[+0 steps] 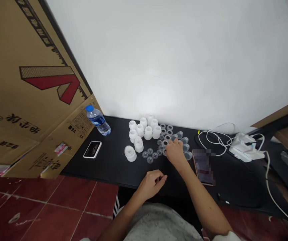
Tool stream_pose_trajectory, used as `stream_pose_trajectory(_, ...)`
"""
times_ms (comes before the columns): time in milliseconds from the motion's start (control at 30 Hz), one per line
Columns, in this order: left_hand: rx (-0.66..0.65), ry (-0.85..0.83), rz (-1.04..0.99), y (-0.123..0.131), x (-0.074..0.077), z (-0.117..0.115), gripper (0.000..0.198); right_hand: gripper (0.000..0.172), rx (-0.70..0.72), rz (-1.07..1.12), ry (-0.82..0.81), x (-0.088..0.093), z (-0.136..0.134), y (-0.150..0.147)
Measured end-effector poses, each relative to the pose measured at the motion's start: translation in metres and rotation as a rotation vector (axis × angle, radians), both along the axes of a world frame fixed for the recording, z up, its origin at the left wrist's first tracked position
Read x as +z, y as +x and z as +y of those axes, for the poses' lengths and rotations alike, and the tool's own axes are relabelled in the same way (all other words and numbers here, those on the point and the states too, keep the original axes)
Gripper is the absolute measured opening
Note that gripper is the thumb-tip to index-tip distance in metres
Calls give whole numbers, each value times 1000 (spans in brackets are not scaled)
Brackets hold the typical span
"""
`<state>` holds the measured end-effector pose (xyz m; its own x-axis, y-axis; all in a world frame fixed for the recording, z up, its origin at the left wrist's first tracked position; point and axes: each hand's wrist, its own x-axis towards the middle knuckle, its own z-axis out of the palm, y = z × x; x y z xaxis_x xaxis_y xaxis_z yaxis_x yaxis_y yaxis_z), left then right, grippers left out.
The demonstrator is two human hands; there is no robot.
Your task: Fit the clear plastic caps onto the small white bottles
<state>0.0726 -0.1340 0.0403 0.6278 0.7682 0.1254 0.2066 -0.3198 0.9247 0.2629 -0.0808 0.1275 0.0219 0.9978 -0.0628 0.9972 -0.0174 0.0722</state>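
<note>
My right hand (176, 152) reaches down among the small clear parts, fingers bent and tips mostly hidden; what they hold, if anything, cannot be seen. Beside its fingers lie translucent rings (169, 128) in rows, small round clear discs (150, 160) and larger clear caps with a tab (188, 155). My left hand (151, 183) rests at the table's front edge, fingers curled in loosely toward the thumb, with nothing visible in it. Left of the clear parts stand several white plastic bottle-neck-like pieces (148, 133). Two stepped white pieces (130, 153) (138, 144) sit nearer to me.
The black table (109, 167) backs onto a white wall. On its left are a water bottle (98, 119) and a white phone-like device (92, 149), beside a large cardboard box (33, 100). To the right lie a phone (203, 167), white cables (216, 134) and a white power strip (245, 147).
</note>
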Motion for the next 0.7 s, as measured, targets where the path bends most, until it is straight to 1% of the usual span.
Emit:
stream_pose_trajectory(100, 67, 26, -15, 1, -4, 0, 43, 22, 32, 19, 6, -3, 0, -1)
stream_pose_trajectory(200, 151, 50, -48, 1, -7, 1, 45, 19, 41, 29, 2, -4, -2, -1)
stream_pose_trajectory(300, 181, 39, -70, 1, -7, 2, 46, 19, 78, 24, -27, -5, -10, -2)
stream_pose_trajectory(367, 194, 31, -78, 0, -7, 1, 46, 25, 111, 18, -20, -7, -19, -6)
stream_pose_trajectory(433, 245, 35, -85, -1, -6, 1, 45, 28, 139, 22, -3, -10, -32, -11)
stream_pose_trajectory(567, 378, 62, -123, -3, -5, 2, 35, 22, 194, 79, -2, -21, -60, -23)
stream_pose_trajectory(633, 395, 78, -138, -2, -6, 3, 29, 18, 218, 139, 0, -25, -70, -24)
stream_pose_trajectory(700, 400, 100, -130, -2, -5, 3, 23, 14, 219, 243, 13, -26, -74, -21)
